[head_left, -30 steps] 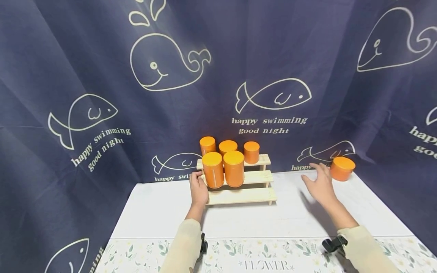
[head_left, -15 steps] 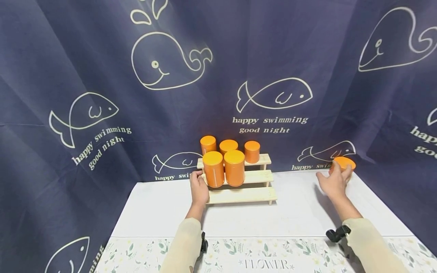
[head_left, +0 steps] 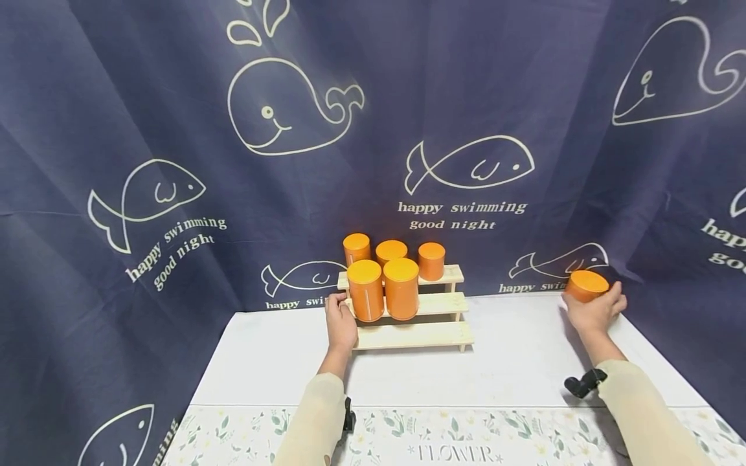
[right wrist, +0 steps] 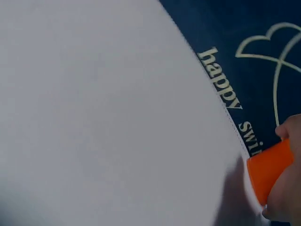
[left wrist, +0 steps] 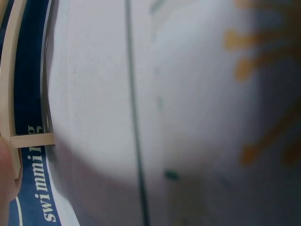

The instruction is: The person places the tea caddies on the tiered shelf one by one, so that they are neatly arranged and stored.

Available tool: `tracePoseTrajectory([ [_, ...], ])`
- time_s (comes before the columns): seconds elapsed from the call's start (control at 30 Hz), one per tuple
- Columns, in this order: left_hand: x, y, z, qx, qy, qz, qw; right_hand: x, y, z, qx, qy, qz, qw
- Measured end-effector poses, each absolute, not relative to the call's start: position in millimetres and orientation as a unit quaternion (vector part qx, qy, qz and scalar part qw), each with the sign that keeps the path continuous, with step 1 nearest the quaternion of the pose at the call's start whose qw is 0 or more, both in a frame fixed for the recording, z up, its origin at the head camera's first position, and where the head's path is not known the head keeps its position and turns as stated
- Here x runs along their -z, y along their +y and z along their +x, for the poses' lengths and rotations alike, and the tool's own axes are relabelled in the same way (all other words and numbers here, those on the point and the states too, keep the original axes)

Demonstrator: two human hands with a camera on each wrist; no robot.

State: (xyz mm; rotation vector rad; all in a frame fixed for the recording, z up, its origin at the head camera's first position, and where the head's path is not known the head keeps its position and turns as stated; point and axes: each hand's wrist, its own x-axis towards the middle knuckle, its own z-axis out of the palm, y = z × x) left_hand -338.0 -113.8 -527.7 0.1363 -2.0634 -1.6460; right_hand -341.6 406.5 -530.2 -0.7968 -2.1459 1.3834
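Observation:
A three-tier wooden display rack (head_left: 415, 335) stands on the white table in the head view. My left hand (head_left: 340, 323) grips the rack's left end; in the left wrist view only a bit of that hand (left wrist: 5, 176) shows, against a wooden slat (left wrist: 33, 140). Far to the right, my right hand (head_left: 596, 315) holds a squat orange canister (head_left: 587, 285) between thumb and fingers. The right wrist view shows this canister (right wrist: 269, 169) partly covered by the hand (right wrist: 288, 188). Whether it touches the table cannot be made out.
Two orange canisters (head_left: 366, 291) stand on the rack's middle tier. Three more, including a small one (head_left: 432, 262) at right, occupy the top tier. A dark blue curtain (head_left: 466, 77) hangs behind the table (head_left: 513, 362), whose front has a floral cloth (head_left: 454, 433).
My right hand has moved right and away from me to the squat orange canister and taken hold of it. The left hand stays on the rack.

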Motion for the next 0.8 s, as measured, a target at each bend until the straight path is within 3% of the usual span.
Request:
tracePoseTrajectory([
  [0.27,530,-114,-339,0.606,-0.754,0.045,0.251,536,417,-350,-0.580,-0.713,-0.334,0.209],
  [0.53,530,-114,-338,0.603,-0.755,0.040,0.256,541,418,-355,-0.558,-0.725,-0.328,0.238],
  [0.8,526,-113,-336,0.603,-0.755,0.038,0.255,537,420,-353,-0.531,-0.746,-0.331,0.228],
])
